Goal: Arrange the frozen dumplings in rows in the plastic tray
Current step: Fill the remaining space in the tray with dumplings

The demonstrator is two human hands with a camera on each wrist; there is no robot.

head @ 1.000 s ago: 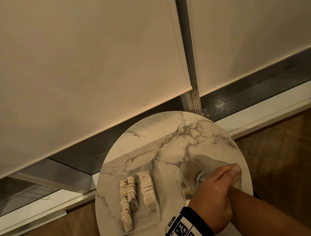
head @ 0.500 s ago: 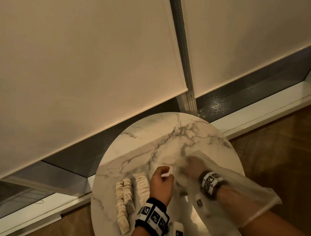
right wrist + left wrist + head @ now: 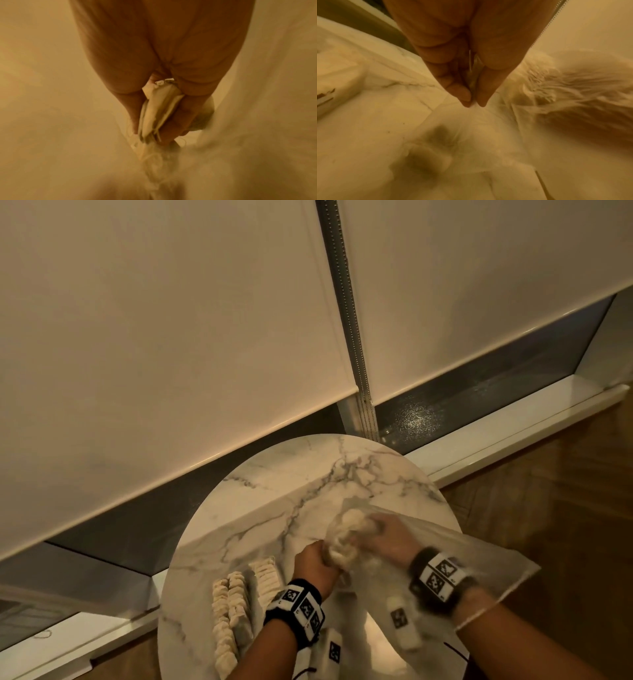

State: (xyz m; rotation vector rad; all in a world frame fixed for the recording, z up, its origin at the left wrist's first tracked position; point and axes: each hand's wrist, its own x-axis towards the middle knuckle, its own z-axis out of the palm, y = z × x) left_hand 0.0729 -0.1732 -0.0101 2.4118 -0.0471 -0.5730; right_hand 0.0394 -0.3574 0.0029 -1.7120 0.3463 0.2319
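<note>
Several pale frozen dumplings [image 3: 227, 607] stand in rows in the clear plastic tray [image 3: 254, 594] at the near left of the round marble table [image 3: 274, 474]. A clear plastic bag [image 3: 486, 563] lies to the right. My right hand [image 3: 370, 525] is inside it, and its fingers grip a clump of dumplings [image 3: 346, 525]. The right wrist view shows those dumplings [image 3: 159, 106] pinched between thumb and fingers [image 3: 173, 121]. My left hand [image 3: 323, 556] pinches the bag's film from outside, beside the clump; the left wrist view shows the pinch [image 3: 473, 105].
The table stands against a low white window sill [image 3: 513, 436] with drawn blinds [image 3: 171, 337] above. Wooden floor [image 3: 565, 508] lies to the right. Small tagged white devices [image 3: 334, 652] hang by my wrists near the table's front edge.
My right hand went into the bag and now grips a clump of dumplings. My left hand came in from the left and took hold of the bag's film.
</note>
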